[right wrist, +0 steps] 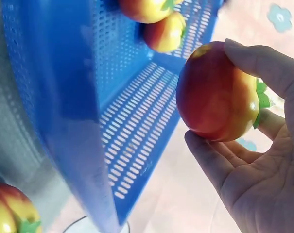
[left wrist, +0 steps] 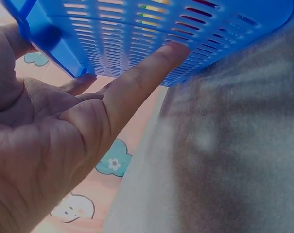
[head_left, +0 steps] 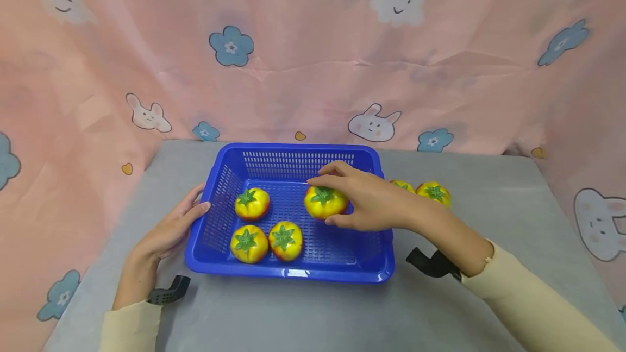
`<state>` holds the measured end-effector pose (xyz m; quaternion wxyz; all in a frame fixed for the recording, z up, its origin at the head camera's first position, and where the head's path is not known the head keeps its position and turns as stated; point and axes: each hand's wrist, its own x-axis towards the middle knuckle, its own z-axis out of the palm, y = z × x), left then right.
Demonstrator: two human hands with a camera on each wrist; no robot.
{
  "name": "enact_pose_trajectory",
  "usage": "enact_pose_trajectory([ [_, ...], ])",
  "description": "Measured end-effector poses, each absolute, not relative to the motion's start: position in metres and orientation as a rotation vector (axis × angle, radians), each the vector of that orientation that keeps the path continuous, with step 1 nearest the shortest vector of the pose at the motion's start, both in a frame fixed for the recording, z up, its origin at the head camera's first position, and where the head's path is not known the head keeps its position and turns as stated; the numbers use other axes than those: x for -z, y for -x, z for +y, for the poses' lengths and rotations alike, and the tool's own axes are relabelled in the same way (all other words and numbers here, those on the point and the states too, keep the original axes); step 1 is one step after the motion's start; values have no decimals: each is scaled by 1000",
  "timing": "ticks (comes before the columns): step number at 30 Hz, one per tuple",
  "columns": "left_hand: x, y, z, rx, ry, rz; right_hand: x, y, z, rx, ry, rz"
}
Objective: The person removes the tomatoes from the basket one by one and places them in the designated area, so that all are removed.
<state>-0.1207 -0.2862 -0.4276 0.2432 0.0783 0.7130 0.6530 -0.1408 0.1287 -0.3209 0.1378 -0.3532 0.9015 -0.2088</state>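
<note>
A blue plastic basket (head_left: pixel 293 274) with slotted walls stands on the table. My left hand (head_left: pixel 168 230) grips its left side, thumb at the rim and fingers against the outer wall, as the left wrist view shows up close. Over the basket's right half, my right hand (head_left: pixel 364 200) holds a yellow-and-red tomato (right wrist: pixel 217 92) with a green star-shaped top, between thumb and fingers. In the right wrist view, this tomato is above the basket floor. Three similar tomatoes lie in the basket's left half: one farther back (head_left: pixel 252 204), two side by side nearer the front (head_left: pixel 249 244).
Two more tomatoes (head_left: pixel 433 193) sit on the grey table (head_left: pixel 313 314) right of the basket, one partly hidden by my right arm. A pink patterned cloth (head_left: pixel 293 86) hangs behind the table. Each wrist wears a black strap mount (head_left: pixel 168 290).
</note>
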Motion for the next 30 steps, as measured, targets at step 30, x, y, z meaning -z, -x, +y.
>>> enact_pose_trajectory([
  [30, 426, 120, -288, -1766, -235, 1951, 360, 98, 186, 1216, 733, 2836],
])
